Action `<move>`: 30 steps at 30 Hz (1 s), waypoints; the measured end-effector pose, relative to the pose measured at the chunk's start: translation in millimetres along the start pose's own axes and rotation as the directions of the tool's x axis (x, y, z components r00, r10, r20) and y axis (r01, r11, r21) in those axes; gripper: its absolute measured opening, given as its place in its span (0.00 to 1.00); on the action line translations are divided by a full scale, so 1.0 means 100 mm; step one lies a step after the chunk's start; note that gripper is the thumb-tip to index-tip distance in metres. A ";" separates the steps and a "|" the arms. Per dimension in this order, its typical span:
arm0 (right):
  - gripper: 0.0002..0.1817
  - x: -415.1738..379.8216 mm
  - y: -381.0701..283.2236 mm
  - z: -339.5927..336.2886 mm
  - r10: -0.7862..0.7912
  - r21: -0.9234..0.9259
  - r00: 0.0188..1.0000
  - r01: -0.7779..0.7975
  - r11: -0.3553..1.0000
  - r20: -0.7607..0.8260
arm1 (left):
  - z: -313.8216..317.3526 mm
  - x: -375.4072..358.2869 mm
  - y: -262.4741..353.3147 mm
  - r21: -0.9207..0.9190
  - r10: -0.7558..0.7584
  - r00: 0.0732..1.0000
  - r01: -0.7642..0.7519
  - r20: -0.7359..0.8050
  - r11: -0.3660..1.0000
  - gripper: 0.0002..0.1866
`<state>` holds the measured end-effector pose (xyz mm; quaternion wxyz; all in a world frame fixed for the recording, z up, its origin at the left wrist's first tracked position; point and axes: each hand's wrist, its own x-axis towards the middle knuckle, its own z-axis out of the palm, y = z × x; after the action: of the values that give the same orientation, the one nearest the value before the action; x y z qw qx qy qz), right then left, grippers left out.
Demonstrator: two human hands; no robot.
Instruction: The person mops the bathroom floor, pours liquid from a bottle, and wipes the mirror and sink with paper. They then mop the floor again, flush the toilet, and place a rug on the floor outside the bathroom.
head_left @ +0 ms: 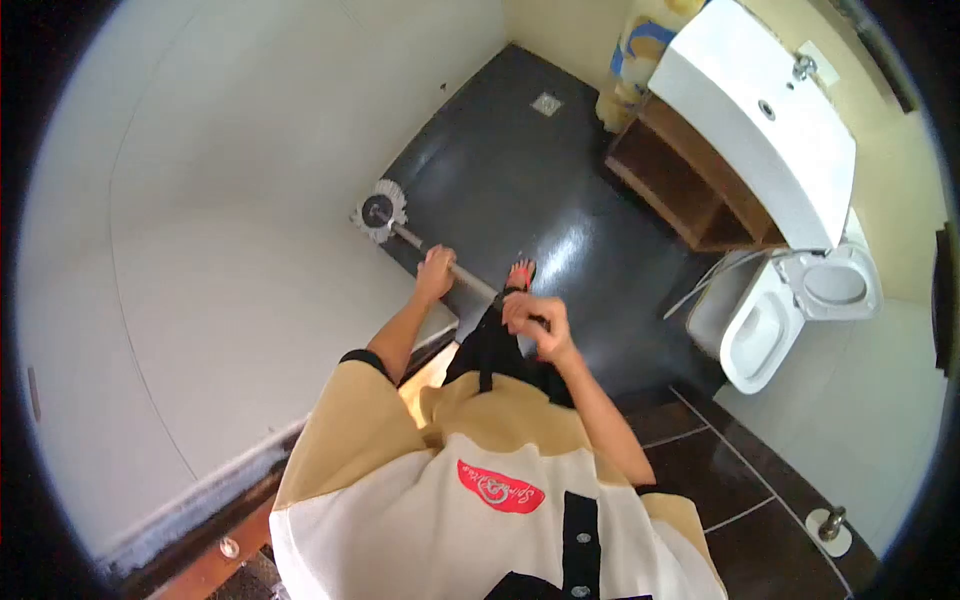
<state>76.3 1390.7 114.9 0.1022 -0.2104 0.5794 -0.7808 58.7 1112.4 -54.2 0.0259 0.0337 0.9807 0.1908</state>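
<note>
A mop point(470, 281) slants across the middle of the view, its round head with a white fringe point(378, 211) against the foot of the white wall at the left. My left hand point(436, 272) is wrapped round the pole nearer the mop head. Closer to my body, my right hand point(537, 322) grips the pole's dark upper end. Beneath the pole, my sandalled foot point(522, 273) rests on the shiny dark floor point(480, 150).
A white washbasin point(770, 110) over a brown wooden shelf unit point(690, 180) stands at the upper right. Below it is a toilet point(762, 340) with its lid raised. A floor drain point(547, 104) lies near the far corner. Dark tiles point(720, 470) cover the lower right.
</note>
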 end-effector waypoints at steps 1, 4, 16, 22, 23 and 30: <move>0.06 -0.09 -0.12 0.00 0.030 -0.044 0.999 -0.031 0.999 -0.012 | 0.09 -0.08 0.16 -0.007 -0.014 0.999 0.013 -0.043 1.000 0.15; 0.09 -0.53 -0.88 -0.32 0.079 -0.024 0.996 -0.078 0.997 0.042 | -0.01 -0.39 1.03 -0.056 0.045 0.994 -0.051 -0.101 0.997 0.13; 0.12 -1.24 -2.67 -0.27 -0.059 -0.156 0.983 0.032 0.987 -0.172 | -0.32 -0.62 2.37 -0.123 0.488 0.802 -0.477 0.345 0.870 0.14; 0.06 -1.20 -1.55 -0.10 -0.197 -0.295 0.972 0.153 0.943 -0.125 | -0.20 -0.03 1.73 0.055 0.223 0.909 -0.258 0.353 0.965 0.14; 0.04 -1.13 -1.21 -0.08 -0.227 -0.313 0.965 0.177 0.933 -0.132 | -0.02 0.12 1.47 0.122 0.132 0.925 -0.186 0.355 0.975 0.16; 0.06 -0.22 -0.21 -0.56 -0.079 -0.261 0.986 0.039 0.965 -0.144 | 0.32 1.20 0.83 0.476 -0.214 0.944 0.071 0.253 0.877 0.41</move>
<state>72.6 1454.6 116.7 0.0059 -0.1784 0.6753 -0.7156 -53.7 1210.1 -56.7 0.1787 -0.0058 0.9822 -0.0569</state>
